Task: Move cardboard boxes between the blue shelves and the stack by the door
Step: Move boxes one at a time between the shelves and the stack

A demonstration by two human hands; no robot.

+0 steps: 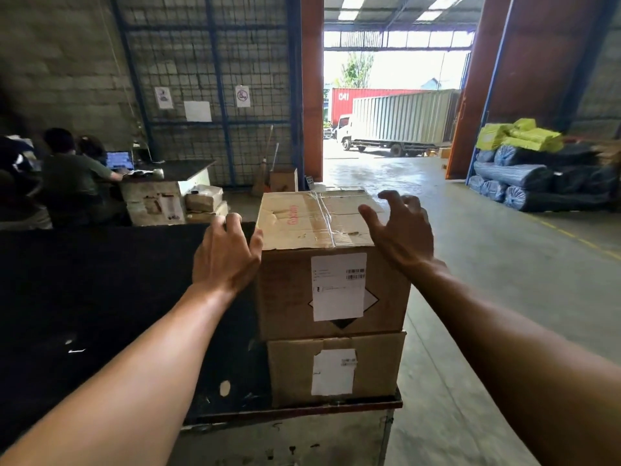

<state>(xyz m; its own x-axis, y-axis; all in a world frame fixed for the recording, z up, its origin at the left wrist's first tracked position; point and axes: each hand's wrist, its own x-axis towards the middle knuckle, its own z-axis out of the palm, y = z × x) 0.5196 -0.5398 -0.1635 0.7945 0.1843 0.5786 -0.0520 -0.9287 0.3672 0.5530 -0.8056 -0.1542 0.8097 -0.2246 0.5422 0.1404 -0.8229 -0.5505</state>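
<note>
Two cardboard boxes are stacked on the right end of a dark platform (pixel 100 297). The top box (pixel 302 223) is taped along its middle and carries a white label on its near face. Under it sits the lower box (pixel 369 364), also labelled. My left hand (pixel 225 253) lies against the top box's upper left edge, thumb on the corner, fingers loosely bent. My right hand (pixel 400 227) hovers at the upper right edge with fingers spread, gripping nothing.
Beyond the stack is the open door (pixel 389 95) with a truck (pixel 396 126) outside. People sit at a desk (pixel 161 183) at the left, small boxes (pixel 205 200) beside it. Dark rolls (pixel 537 183) and yellow bundles lie at the right. Concrete floor runs along the right side.
</note>
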